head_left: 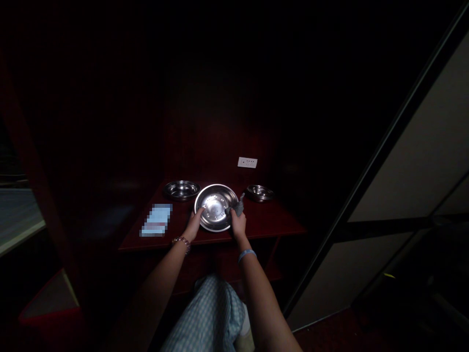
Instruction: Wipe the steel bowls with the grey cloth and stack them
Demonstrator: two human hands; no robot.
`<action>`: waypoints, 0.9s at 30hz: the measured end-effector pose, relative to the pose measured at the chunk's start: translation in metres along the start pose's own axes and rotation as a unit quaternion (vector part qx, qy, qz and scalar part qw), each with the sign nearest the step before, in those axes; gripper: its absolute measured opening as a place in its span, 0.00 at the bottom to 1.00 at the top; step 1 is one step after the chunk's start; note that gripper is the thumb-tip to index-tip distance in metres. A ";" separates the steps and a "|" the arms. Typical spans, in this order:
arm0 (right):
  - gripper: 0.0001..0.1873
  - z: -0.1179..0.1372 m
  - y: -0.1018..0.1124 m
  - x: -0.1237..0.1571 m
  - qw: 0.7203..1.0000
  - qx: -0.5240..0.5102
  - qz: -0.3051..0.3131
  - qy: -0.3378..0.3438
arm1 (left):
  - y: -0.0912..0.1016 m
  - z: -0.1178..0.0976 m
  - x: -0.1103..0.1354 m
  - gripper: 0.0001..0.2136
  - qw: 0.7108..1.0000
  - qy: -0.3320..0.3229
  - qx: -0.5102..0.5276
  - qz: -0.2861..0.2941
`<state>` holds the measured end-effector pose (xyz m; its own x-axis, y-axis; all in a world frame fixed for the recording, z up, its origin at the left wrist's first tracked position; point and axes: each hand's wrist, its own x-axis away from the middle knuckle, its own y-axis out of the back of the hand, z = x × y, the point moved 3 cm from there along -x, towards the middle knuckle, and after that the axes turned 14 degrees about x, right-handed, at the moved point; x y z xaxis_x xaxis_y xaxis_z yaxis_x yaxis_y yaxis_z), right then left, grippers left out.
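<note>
Ideally, the left grip (pixel 195 226) clasping the stainless-steel basin (pixel 215 201) mid-frame holds firm while the right grip (pixel 239 223), clutching gray cloth (pixel 239 207), presses evenly.

The held bowl (pixel 216 195) is silver, the cloth (pixel 239 207) grey, the table (pixel 271 222) dark red, the socket (pixel 247 162) white, the wristband (pixel 247 254) blue, the clothing (pixel 205 318) blue-and-white checked

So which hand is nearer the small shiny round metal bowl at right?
Right. The right hand is in front and left of the small bowl; the left hand is farther, at the left edge of the large round silver metal bowl.
</note>
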<state>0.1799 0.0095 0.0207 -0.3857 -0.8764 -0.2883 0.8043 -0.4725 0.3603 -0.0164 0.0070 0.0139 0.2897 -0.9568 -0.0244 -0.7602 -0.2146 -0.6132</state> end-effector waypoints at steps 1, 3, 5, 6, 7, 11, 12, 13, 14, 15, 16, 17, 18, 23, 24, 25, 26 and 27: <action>0.16 0.000 0.000 0.000 1.000 0.001 0.001 -0.001 | 0.000 0.000 0.000 0.11 1.000 0.001 -0.001 0.000; 0.16 0.001 0.000 0.000 1.000 0.002 0.003 -0.002 | -0.001 -0.001 0.001 0.11 1.000 0.001 0.000 0.003; 0.16 0.001 0.000 0.000 1.000 0.003 0.004 0.001 | -0.002 -0.002 0.002 0.10 1.000 0.003 0.000 0.003; 0.16 0.000 0.000 0.000 1.000 0.003 0.003 0.002 | -0.002 -0.002 0.002 0.10 1.000 0.003 0.001 0.002; 0.16 0.000 0.000 0.000 1.000 0.003 0.002 0.004 | -0.002 -0.002 0.002 0.11 1.000 0.003 0.001 0.002; 0.16 -0.002 -0.001 -0.001 1.000 0.006 0.000 0.004 | -0.001 0.000 0.000 0.12 1.000 0.001 0.005 0.002; 0.17 -0.002 -0.001 -0.001 1.000 0.006 0.002 0.003 | -0.001 0.000 -0.001 0.13 1.000 0.001 0.004 0.003; 0.17 -0.003 -0.001 -0.002 1.000 0.006 0.004 0.002 | 0.000 0.001 -0.001 0.13 1.000 0.000 0.004 0.004; 0.17 -0.003 -0.002 -0.002 1.000 0.005 0.004 0.002 | 0.000 0.001 -0.002 0.13 1.000 -0.001 0.003 0.004; 0.17 -0.003 -0.002 -0.002 1.000 0.003 0.005 0.002 | 0.000 0.002 -0.002 0.12 1.000 -0.002 0.003 0.003; 0.17 -0.003 -0.002 -0.002 1.000 0.001 0.005 0.003 | 0.001 0.002 -0.002 0.12 1.000 -0.001 0.002 0.002; 0.18 -0.003 -0.002 -0.002 1.000 0.001 0.005 0.004 | 0.001 0.002 -0.002 0.11 1.000 0.000 0.001 -0.001; 0.18 -0.002 -0.002 -0.001 1.000 0.001 0.005 0.004 | 0.001 0.002 -0.002 0.11 1.000 0.001 0.001 -0.004; 0.17 -0.001 -0.001 -0.001 1.000 -0.001 0.007 0.004 | 0.000 0.000 -0.001 0.10 1.000 0.004 -0.002 -0.001; 0.17 -0.001 -0.001 0.000 1.000 -0.001 0.007 0.003 | 0.000 0.000 -0.001 0.10 1.000 0.006 -0.003 -0.002; 0.16 -0.001 -0.001 0.000 1.000 0.000 0.006 0.002 | 0.000 0.000 -0.001 0.10 1.000 0.007 -0.004 -0.003; 0.16 0.000 0.000 0.000 1.000 0.001 0.005 0.000 | 0.000 0.000 -0.001 0.10 1.000 0.009 -0.004 -0.005; 0.16 0.000 0.000 0.000 1.000 0.003 0.003 -0.003 | 0.000 0.000 -0.001 0.10 1.000 0.010 -0.004 -0.006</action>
<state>0.1799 0.0100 0.0203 -0.3827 -0.8802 -0.2805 0.8045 -0.4668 0.3671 -0.0164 0.0080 0.0137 0.2865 -0.9581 -0.0011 -0.7619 -0.2271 -0.6065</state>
